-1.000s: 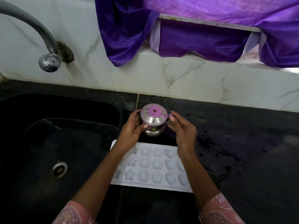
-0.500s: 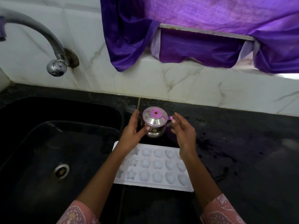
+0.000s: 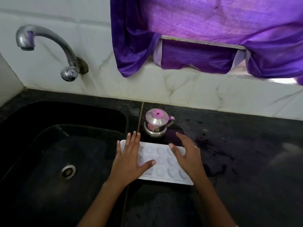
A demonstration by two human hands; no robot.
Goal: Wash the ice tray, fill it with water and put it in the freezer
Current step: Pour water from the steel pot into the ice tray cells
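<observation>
Both hands, left hand (image 3: 129, 159) and right hand (image 3: 188, 154), hover flat and empty-fingered over the white ice tray (image 3: 161, 169) on the black counter (image 3: 246, 145), steel pot (image 3: 156, 122) just behind.

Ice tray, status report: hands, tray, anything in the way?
Left hand and right hand open, spread over the white plastic ice tray. Tray flat on the black counter beside the sink. Small steel pot with pink lid stands behind it, clear.

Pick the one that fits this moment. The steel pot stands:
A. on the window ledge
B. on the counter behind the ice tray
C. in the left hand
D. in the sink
B: the pot stands on the black counter just behind the ice tray, free of both open hands.
</observation>
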